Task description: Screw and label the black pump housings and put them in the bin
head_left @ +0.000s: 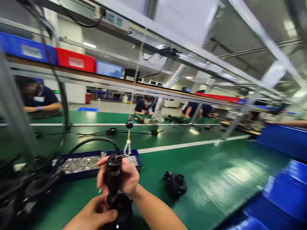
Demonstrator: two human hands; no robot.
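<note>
A black cylindrical power screwdriver (pixel 113 172) hangs upright from a cord with a white hook. Around its upper body my right hand (pixel 129 175) is wrapped. Lower down, my left hand (pixel 102 210) grips a round black part (pixel 123 209) at the tool's lower end, thumb on its near side. Where the tool tip meets the part is hidden. To the right, a second black moulded part (pixel 175 185) lies by itself on the green table (pixel 203 169).
Blue trays of small metal pieces (pixel 81 163) sit behind my hands. Black parts (pixel 35 188) crowd the left. Blue bins (pixel 285 191) stand at the right. A metal shelf frame (pixel 144 91) crosses above. Several people sit beyond.
</note>
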